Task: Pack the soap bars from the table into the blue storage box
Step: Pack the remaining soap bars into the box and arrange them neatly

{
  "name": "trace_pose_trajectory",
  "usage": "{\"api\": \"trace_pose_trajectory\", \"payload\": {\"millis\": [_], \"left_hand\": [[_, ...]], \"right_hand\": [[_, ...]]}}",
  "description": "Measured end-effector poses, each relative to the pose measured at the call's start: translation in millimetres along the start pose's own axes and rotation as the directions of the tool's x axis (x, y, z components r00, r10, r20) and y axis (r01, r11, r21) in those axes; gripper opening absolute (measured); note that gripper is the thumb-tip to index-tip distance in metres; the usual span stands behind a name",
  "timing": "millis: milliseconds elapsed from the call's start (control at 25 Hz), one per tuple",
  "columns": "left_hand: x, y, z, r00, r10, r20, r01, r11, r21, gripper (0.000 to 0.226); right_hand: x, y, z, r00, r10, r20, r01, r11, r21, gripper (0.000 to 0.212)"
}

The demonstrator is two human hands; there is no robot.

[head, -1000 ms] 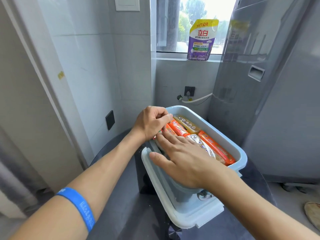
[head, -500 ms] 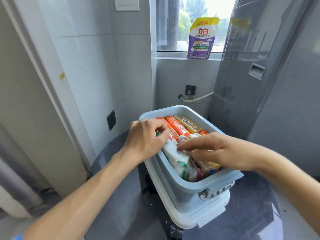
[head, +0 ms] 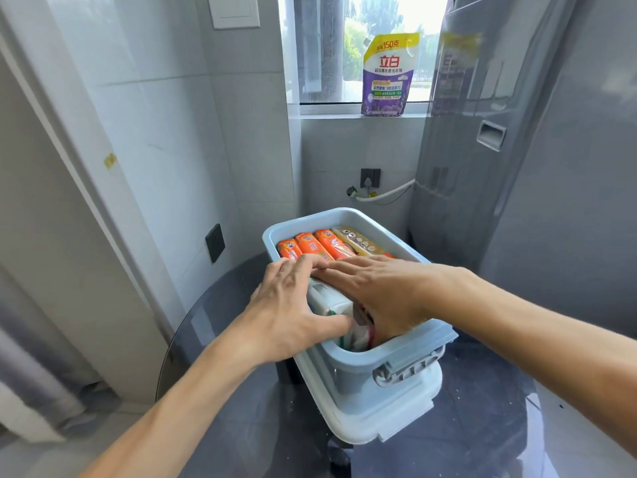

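Note:
The blue storage box [head: 345, 214] stands on its white lid [head: 382, 424] on the dark round table. Orange soap bars [head: 310, 243] and a yellow-wrapped bar [head: 358, 239] lie side by side at its far end. A white soap bar [head: 326, 298] lies on top of other bars at the near end. My left hand [head: 287, 319] grips that white bar, fingers over its far end and thumb at its near end. My right hand [head: 379, 293] lies flat on the bars beside it, fingers straight. The bars under both hands are mostly hidden.
The glass table [head: 248, 426] extends in front and to the right of the box. A tiled wall with a dark socket [head: 215, 242] runs along the left. A grey fridge [head: 517, 167] stands at the right. A purple detergent pouch [head: 387, 75] sits on the window sill.
My right hand has gone from pinching at the bars to lying flat over them. My left hand has slid toward the near end and closed around the white bar.

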State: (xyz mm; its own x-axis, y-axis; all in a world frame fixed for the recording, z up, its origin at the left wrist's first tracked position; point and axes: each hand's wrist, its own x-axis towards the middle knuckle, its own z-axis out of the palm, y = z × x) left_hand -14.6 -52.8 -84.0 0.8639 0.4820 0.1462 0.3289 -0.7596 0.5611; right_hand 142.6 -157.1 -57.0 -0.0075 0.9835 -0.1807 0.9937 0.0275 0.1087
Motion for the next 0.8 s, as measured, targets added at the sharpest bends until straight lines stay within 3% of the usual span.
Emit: {"api": "trace_pose_trajectory", "payload": {"millis": [240,400,520,640,800], "left_hand": [[4,-15,-5,1.000,0.001,-0.014,-0.004,0.978,-0.207,0.061],[4,-22,-14,0.999,0.030,0.038,-0.022,0.982,-0.188,0.052],[2,-21,-16,0.997,0.023,0.076,-0.005,0.974,-0.227,0.052],[1,-16,-12,0.999,0.019,0.036,-0.012,0.983,-0.183,0.050],[-1,-19,-18,0.997,0.039,0.069,-0.022,0.973,-0.230,0.044]], "right_hand": [[7,8,-10,1.000,0.016,0.005,-0.017,0.969,0.245,0.114],[14,8,-9,0.993,0.044,0.105,-0.063,0.982,0.176,0.107],[12,1,8,0.998,0.036,0.056,-0.044,0.988,0.151,0.105],[9,1,6,0.999,0.030,-0.018,-0.025,0.962,0.271,0.096],[5,8,-5,0.998,0.066,0.011,-0.064,0.880,0.470,0.092]]}}
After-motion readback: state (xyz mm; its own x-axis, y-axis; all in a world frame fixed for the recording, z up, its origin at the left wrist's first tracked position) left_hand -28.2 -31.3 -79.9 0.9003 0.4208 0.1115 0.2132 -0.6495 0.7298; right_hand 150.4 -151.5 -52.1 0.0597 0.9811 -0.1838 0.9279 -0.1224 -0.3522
